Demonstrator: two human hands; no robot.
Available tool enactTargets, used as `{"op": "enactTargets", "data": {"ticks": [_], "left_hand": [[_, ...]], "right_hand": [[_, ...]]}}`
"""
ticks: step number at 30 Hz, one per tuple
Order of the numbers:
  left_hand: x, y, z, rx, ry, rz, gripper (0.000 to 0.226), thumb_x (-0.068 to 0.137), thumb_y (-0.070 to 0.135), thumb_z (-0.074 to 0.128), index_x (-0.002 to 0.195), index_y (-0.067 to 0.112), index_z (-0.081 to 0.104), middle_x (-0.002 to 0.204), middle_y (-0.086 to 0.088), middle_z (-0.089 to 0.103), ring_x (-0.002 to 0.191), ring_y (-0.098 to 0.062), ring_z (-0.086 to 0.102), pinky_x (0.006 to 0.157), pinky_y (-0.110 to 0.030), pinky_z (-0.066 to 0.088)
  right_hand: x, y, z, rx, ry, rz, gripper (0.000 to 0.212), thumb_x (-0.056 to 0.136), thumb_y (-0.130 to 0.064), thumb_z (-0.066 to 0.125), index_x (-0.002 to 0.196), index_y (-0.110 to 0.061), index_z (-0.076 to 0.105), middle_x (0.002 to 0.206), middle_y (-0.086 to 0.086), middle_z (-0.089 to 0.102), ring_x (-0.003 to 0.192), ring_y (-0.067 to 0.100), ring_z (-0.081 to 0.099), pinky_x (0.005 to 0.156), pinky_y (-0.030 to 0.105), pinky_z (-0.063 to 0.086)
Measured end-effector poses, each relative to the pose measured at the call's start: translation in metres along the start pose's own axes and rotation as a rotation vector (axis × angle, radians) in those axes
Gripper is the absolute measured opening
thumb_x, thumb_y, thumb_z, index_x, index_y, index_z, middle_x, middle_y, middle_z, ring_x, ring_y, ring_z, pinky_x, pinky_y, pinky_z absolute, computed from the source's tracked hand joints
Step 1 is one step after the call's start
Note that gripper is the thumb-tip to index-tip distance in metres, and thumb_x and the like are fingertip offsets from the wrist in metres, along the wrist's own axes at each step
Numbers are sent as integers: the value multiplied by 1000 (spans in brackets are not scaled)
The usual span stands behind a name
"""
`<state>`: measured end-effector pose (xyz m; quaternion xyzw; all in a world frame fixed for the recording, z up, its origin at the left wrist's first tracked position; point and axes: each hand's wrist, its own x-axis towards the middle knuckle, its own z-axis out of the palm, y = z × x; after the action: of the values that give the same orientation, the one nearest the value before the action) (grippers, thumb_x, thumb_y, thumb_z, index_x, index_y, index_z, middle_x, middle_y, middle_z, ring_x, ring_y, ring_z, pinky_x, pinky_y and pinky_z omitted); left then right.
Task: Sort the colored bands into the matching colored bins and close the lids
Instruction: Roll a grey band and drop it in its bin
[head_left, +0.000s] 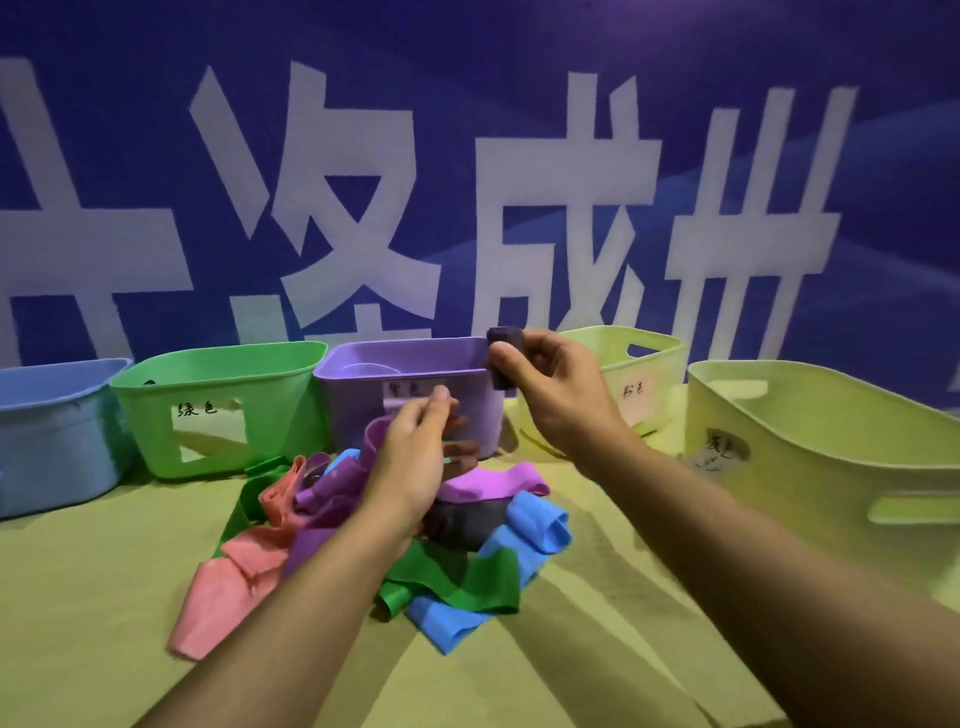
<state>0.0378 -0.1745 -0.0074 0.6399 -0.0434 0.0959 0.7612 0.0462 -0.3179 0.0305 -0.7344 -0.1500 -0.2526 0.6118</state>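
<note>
A heap of colored bands lies on the table: pink (228, 587), green (452, 582), blue (530, 525), purple (493, 480) and a dark one (462, 519). My right hand (556, 389) pinches a dark band (501, 364) and holds it up by the right rim of the purple bin (353, 415). My left hand (415, 467) hovers over the heap with its fingers curled round a purple band (376, 434). In a row behind stand the blue bin (52, 415), the green bin (223, 374) and a pale yellow-green bin (649, 364).
A large pale yellow-green bin (831, 441) stands close on the right. All bins are open-topped with paper labels; no lids are in view. A blue banner with large white characters (363, 208) fills the background. The tabletop (104, 597) is yellow-green.
</note>
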Motion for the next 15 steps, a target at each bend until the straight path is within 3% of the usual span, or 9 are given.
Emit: {"op": "enactTargets", "data": {"ticks": [3, 6, 8, 11, 13, 15], "left_hand": [[-6, 6, 25, 29, -33, 6, 27, 109, 36, 45, 102, 15, 61, 105, -14, 69, 84, -28, 68, 74, -42, 59], [-11, 9, 48, 32, -55, 8, 32, 109, 36, 45, 108, 8, 59, 100, -12, 64, 80, -25, 62, 72, -38, 57], [-13, 10, 62, 28, -52, 8, 32, 109, 35, 44, 112, 6, 58, 100, -12, 62, 76, -22, 58, 63, -30, 53], [-18, 7, 78, 69, -71, 2, 33, 108, 39, 45, 111, 9, 59, 107, -14, 64, 80, -24, 60, 65, -32, 53], [-23, 6, 86, 85, -83, -1, 33, 109, 39, 44, 112, 10, 59, 107, -12, 65, 80, -23, 61, 68, -35, 53], [-27, 5, 91, 104, -90, -5, 34, 109, 40, 43, 116, 10, 58, 107, -11, 65, 81, -22, 61, 70, -36, 53]], "right_hand": [[3, -27, -56, -222, 38, -1, 32, 99, -32, 66, 124, -12, 64, 106, -1, 72, 96, 11, 69, 80, 17, 53], [12, -44, -120, -480, 144, 81, 36, 102, -35, 60, 130, -12, 61, 106, 0, 67, 95, 14, 64, 80, 27, 50], [20, -46, -161, -634, 156, 256, 32, 103, -31, 60, 121, -5, 64, 91, 4, 63, 78, 15, 59, 66, 28, 46], [19, -41, -207, -850, 71, 591, 31, 98, -28, 68, 111, 0, 61, 85, 10, 59, 69, 16, 55, 53, 25, 41], [14, -30, -227, -961, -15, 733, 32, 94, -26, 75, 106, -2, 57, 87, 12, 62, 70, 19, 60, 53, 25, 46], [10, -16, -243, -1002, -119, 888, 35, 89, -26, 80, 108, -1, 62, 92, 13, 67, 77, 21, 66, 67, 27, 56]]}}
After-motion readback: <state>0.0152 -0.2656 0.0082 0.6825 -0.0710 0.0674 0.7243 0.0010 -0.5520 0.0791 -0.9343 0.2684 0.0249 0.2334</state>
